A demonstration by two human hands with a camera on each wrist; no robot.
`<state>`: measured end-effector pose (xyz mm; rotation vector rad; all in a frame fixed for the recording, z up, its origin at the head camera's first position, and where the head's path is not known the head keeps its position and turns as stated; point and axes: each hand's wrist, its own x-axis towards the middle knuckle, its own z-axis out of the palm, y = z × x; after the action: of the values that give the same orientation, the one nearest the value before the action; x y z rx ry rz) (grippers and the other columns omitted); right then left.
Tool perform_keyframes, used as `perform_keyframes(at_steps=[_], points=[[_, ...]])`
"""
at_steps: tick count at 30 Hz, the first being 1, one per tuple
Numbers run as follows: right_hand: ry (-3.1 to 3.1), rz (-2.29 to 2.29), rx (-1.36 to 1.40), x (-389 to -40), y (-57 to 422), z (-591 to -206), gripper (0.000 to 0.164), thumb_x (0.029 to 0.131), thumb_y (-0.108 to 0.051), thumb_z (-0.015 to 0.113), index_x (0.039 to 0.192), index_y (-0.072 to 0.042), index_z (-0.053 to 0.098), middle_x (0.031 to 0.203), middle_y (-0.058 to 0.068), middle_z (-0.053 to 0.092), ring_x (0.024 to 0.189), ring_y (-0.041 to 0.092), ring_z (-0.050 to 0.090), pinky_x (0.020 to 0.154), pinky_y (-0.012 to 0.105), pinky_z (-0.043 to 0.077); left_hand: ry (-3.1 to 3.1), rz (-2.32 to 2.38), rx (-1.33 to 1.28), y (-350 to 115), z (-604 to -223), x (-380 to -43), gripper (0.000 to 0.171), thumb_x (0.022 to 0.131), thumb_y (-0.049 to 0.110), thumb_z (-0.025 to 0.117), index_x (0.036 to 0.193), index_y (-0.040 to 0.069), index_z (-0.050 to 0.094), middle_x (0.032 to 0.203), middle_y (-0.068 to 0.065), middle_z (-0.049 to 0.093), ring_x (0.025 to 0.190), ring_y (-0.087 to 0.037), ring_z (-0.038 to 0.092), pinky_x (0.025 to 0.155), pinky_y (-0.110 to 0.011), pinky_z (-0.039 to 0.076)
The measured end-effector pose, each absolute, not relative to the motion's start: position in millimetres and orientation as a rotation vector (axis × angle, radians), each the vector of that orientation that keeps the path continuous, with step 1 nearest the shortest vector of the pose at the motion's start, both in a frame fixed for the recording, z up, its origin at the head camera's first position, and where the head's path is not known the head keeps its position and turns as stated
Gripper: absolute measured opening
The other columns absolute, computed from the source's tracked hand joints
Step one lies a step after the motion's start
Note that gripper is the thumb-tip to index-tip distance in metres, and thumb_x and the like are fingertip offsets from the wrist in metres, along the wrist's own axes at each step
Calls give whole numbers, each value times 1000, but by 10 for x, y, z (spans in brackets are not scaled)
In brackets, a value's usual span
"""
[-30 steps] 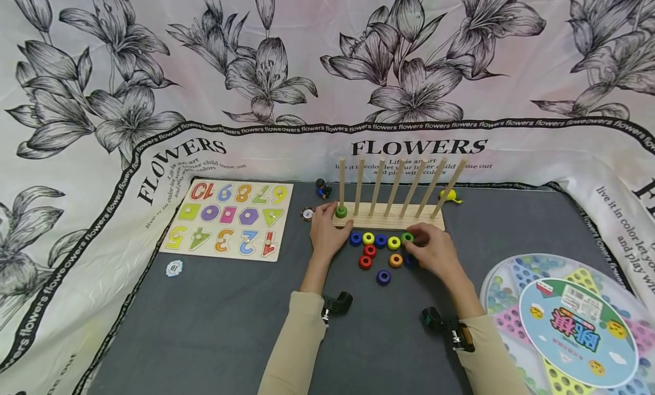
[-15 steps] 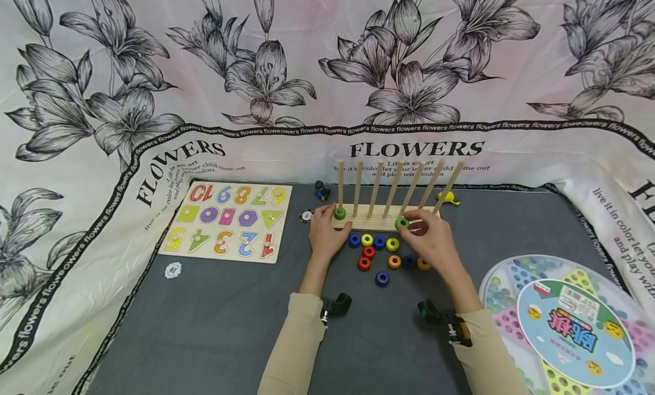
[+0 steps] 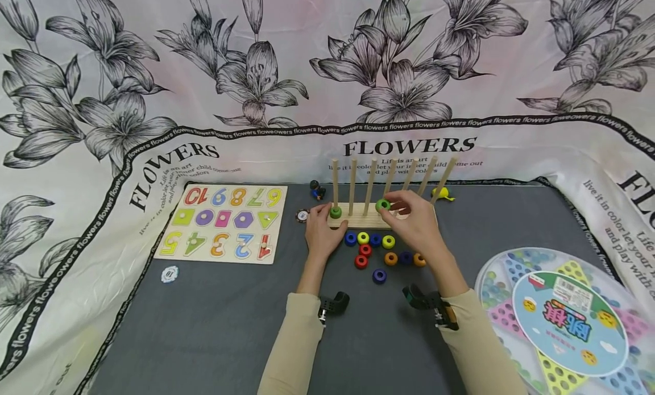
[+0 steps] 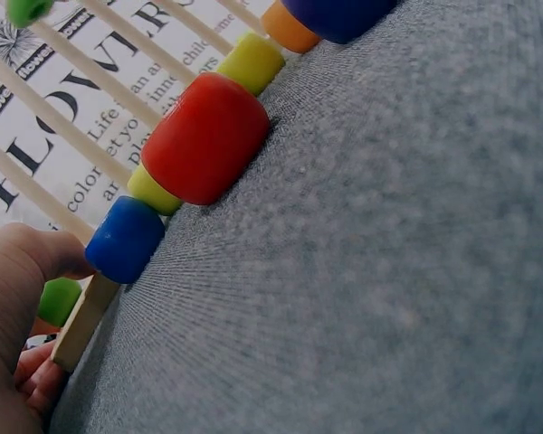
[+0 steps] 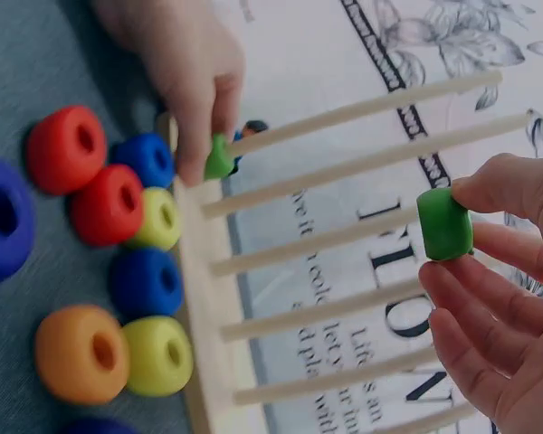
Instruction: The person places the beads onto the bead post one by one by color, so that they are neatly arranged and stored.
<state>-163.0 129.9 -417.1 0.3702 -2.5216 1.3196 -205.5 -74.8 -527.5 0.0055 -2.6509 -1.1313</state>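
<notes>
My right hand (image 3: 413,217) pinches a green bead (image 3: 382,204) between thumb and fingers. In the right wrist view that green bead (image 5: 445,224) is held up beside the upright pegs, not threaded on one. My left hand (image 3: 324,233) grips the left end of the wooden peg rack (image 3: 353,221), thumb in front and fingers at the end. Another green bead (image 3: 335,212) sits at the bottom of the leftmost peg. The other pegs show no beads. Just before the rack lie loose beads: blue (image 3: 350,238), yellow (image 3: 388,241), red (image 3: 361,261) and orange (image 3: 391,258).
A number-and-shape puzzle board (image 3: 220,224) lies to the left, a pale blue chip (image 3: 170,274) below it. Behind the rack are a small figure (image 3: 317,190) and a yellow toy (image 3: 443,194). A round board-game case (image 3: 563,321) occupies the right.
My right hand has picked up the green bead from the row and carried it left and up, over the rack. My left hand has stayed at the rack's end.
</notes>
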Motion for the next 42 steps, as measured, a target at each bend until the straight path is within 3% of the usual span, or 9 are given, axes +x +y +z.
perform_keyframes(at_steps=[32, 42], points=[[-2349, 1277, 670, -1954, 703, -3568, 26, 88, -10, 72, 112, 0, 70, 104, 16, 70, 83, 29, 69, 74, 43, 55, -2602, -1157, -24, -770, -5286, -2037, 56, 82, 27, 76, 132, 5, 63, 128, -15, 54, 116, -34, 52, 90, -52, 48], [-2304, 1145, 624, -2057, 578, -3395, 25, 89, -14, 71, 111, -2, 71, 104, 12, 70, 67, 21, 67, 53, 34, 46, -2597, -1155, -35, -760, -5259, -2029, 57, 83, 27, 77, 132, 4, 62, 128, -15, 54, 115, -33, 52, 90, -51, 47]])
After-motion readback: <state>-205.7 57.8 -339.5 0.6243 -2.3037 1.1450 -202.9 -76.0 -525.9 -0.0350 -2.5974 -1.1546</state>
